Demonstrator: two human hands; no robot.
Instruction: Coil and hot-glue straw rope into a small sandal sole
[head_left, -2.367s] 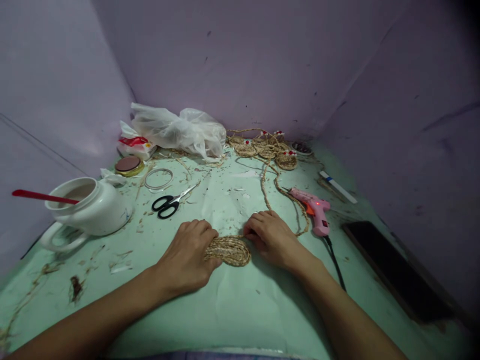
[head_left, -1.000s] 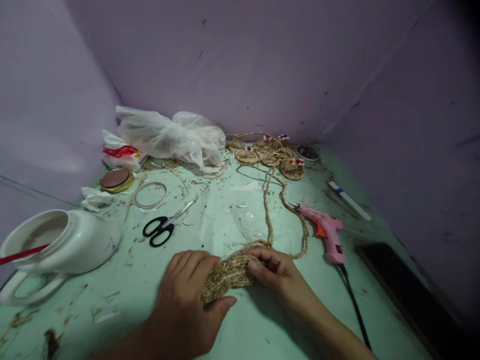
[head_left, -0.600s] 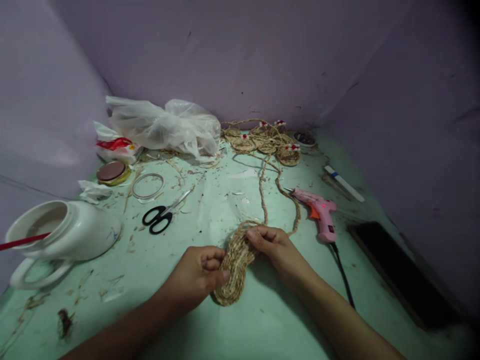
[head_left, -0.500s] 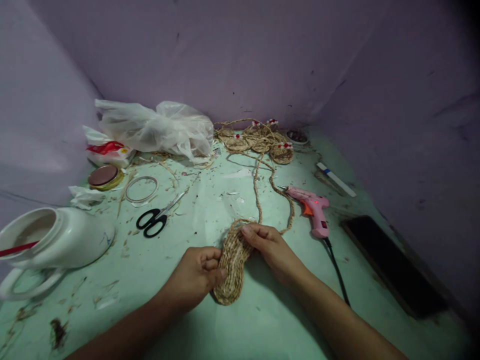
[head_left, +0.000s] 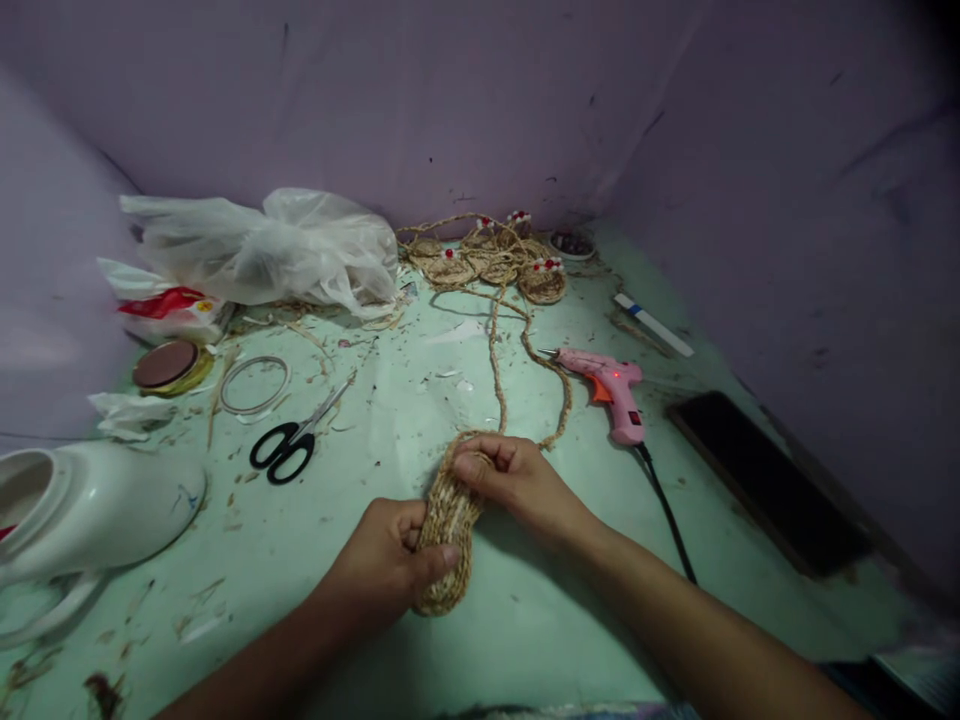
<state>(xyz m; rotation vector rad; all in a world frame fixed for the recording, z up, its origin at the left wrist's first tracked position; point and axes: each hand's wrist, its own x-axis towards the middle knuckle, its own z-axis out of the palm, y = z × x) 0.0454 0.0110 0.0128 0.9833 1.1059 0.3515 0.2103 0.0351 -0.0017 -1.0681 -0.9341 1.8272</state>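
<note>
An oval coil of braided jute rope point(head_left: 448, 525) stands tilted on its edge on the pale green sheet point(head_left: 420, 400). My left hand point(head_left: 384, 562) grips the coil's near end, thumb across it. My right hand point(head_left: 516, 481) pinches the far end, fingers curled over the rim. From there a loose jute rope tail point(head_left: 496, 370) runs back to a pile of finished jute coils with red and white beads point(head_left: 489, 262) by the wall.
Black scissors point(head_left: 289, 446) lie left of the coil, a pink glue gun point(head_left: 606, 388) with a lit red lamp and black cord to the right. A white jug point(head_left: 82, 515) lies far left. A plastic bag point(head_left: 262, 250), round tin point(head_left: 165, 366), wire ring point(head_left: 253, 385), dark tray point(head_left: 765, 480).
The coil lay flat under both hands; I have lifted it, turned it lengthwise and stood it on edge. The view has shifted right and the jug has slid toward the left edge.
</note>
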